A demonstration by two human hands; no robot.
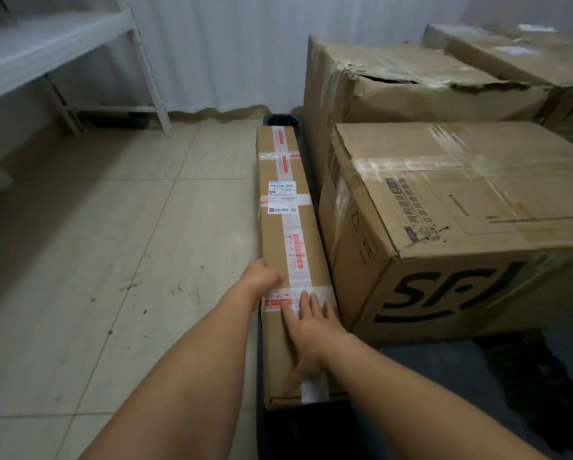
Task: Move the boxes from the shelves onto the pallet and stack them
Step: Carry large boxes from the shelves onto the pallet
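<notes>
A long narrow cardboard box [286,207] with red-and-white tape and a white label lies along the left edge of the dark pallet [427,363]. My left hand [260,275] grips its left upper edge, thumb on top and fingers down the side. My right hand [311,322] lies flat on the box's top near its close end, fingers straight. To the right, touching or almost touching it, stands a large printed box [460,227]. A taller torn box [404,81] stands behind that one.
A further box [523,51] sits at the back right. A white metal shelf unit [46,44] stands at the left, its visible board bare. Tiled floor [112,244] spreads left of the pallet. A white curtain [218,51] hangs behind.
</notes>
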